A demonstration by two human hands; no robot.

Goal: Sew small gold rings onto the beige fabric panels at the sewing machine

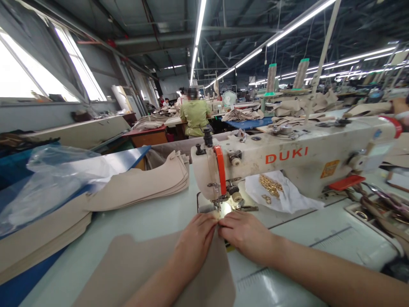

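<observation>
A flat beige fabric piece (143, 268) lies on the pale table, reaching from the sewing machine's needle area down past the lower edge of view. My left hand (196, 236) is closed on its far edge, fingers bent and pressed together just in front of the presser foot (220, 204). Fingertip to fingertip with it, my right hand (244, 234) is also closed at that edge, from the right side. What lies right under the fingertips is hidden. The white sewing machine (255, 149) has a small lamp glowing by its needle.
Stacked beige pieces (143, 183) curve along the left side, near a clear plastic bag (54, 179). Gold-coloured metal fittings (271, 186) rest on a white cloth (294, 198) under the machine arm. At right is a tray (370, 221) with tools and straps. Another person (194, 115) sits ahead.
</observation>
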